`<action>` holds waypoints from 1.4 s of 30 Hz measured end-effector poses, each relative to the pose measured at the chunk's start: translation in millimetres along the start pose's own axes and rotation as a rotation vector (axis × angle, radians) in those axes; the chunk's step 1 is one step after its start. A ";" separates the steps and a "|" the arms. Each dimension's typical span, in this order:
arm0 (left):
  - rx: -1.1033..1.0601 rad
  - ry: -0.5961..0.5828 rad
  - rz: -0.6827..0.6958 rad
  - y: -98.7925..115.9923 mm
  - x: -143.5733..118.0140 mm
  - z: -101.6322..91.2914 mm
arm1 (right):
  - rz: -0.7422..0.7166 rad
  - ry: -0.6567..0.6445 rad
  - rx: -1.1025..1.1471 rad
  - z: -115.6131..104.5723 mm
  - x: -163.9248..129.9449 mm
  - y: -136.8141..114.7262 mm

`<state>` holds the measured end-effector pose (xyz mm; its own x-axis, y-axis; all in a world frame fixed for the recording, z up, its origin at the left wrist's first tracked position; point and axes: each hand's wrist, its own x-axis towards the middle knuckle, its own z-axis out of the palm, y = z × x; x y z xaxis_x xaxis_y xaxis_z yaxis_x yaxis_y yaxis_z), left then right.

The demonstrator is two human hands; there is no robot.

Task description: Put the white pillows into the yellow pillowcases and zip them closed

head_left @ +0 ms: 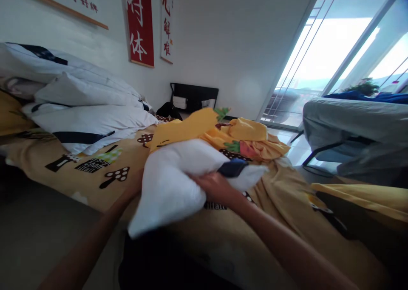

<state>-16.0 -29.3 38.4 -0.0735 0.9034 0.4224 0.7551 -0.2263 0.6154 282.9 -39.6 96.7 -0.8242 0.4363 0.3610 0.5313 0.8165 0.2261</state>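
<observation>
Nearest, two bare forearms reach in from the bottom edge toward a white pillow held above the near edge of the bed. The right hand is closed on the pillow's right part, fingers curled into the soft cloth just below a dark blue patch on it. The left hand is at the pillow's left side and mostly hidden behind it; how far its fingers are closed cannot be told, though it appears to touch the pillow. The pillow's long axis runs from near left to far right, its lower corner hanging down at the near left and its other end pointing right and a little up. The picture is blurred here.

Under and beyond the pillow lies a mustard bedsheet printed with dark mushrooms and houses. Just behind the pillow sits a bunched yellow cloth with a green and red print. At the far left, a stack of white pillows and quilts with dark stripes is piled on the bed. On the far wall hang red banners with white characters. To the right stand a grey covered cot and a bright glass door.
</observation>
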 end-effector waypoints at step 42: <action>-0.191 -0.089 0.565 140.0 94.4 -32.1 | 0.622 -0.073 0.069 69.0 63.3 -7.5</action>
<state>61.9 12.6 185.9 0.3662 0.6497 0.6662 0.5307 -0.7339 0.4240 213.2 8.0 55.5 -0.3773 0.8601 0.3432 0.9037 0.4230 -0.0666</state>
